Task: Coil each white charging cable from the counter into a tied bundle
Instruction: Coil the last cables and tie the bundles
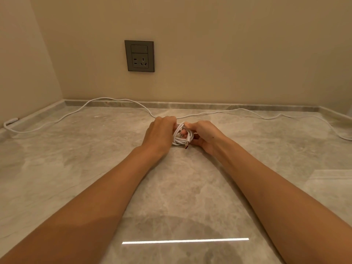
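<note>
Fingers [168,120] of left hand [159,135] and right hand [206,135] seemingly grip the coiled cable [179,139].

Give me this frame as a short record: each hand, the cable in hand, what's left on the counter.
left hand: grips the cable bundle
right hand: grips the same bundle from the other side
cable bundle: coiled, white, plug end pointing toward camera; tie not discernible
loose cable: white, uncoiled, along the back of the counter behind the hands
wall socket: nothing plugged in
</note>
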Available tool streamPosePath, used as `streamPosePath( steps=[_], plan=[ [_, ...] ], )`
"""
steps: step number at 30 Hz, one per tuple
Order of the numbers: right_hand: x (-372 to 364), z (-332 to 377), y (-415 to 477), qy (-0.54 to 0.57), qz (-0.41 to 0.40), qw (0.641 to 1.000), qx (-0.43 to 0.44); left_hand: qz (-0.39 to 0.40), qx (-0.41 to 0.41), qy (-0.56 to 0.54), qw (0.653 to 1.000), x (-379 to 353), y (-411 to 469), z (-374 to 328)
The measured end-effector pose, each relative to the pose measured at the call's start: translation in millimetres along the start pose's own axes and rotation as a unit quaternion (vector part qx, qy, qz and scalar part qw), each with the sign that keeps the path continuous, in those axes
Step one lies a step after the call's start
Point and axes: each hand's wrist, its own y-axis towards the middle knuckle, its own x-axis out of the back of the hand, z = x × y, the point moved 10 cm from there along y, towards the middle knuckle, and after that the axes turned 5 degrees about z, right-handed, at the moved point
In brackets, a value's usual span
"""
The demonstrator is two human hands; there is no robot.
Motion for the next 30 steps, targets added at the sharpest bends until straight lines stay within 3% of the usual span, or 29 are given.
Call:
streamPosePath(
  steps=[8,14,19,23,30],
  plan=[
    [7.1,-0.7,-0.9,0.025,-0.032,0.999,-0.002,0.058,0.010,-0.194,0.979,-14.3,1.0,8.5],
    [9.3,-2.0,-1.4,0.076,-0.036,0.996,-0.006,0.115,0.102,-0.399,0.904,-24.5,-7.6,10.2],
    [12.9,2.7,-5.6,0.084,-0.044,0.995,0.017,0.085,0.084,-0.374,0.920,-21.4,-10.4,-0.3],
    [14.8,3.4,-8.3,0.083,-0.053,0.995,0.018,0.037,0.009,-0.211,0.977,-10.6,-8.6,-13.6],
    [20.3,3.6,-11.3,0.088,-0.082,0.993,0.019,0.013,-0.048,-0.173,0.984,-2.0,-8.8,-20.7]
  ],
)
